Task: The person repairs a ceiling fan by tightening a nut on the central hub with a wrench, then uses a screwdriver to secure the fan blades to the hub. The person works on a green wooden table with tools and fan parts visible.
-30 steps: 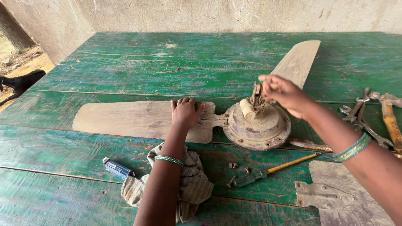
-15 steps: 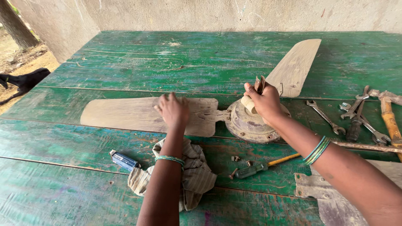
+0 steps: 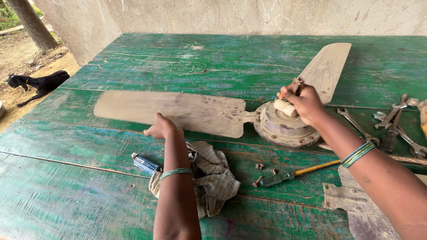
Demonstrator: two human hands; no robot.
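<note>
Forearms come up from the near edge, and I see the left hand [image 3: 161, 129] with fingers curled loosely, resting at the near edge of the long blade [image 3: 173, 111]. Beside this arm lies a cloth [image 3: 213, 178]. Farther, my right hand [image 3: 304, 103] is bent at the wrist, fingers closed on the shaft [image 3: 284, 107] atop the motor [image 3: 282, 126].

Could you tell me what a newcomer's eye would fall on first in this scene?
First, the dusty ceiling fan lying across the middle of the green table, one long blade stretching left. The right hand grips the fan's top; the left hand rests at the blade's near edge. A rag and a screwdriver lie nearer the camera, and wrenches lie at far right.
</note>
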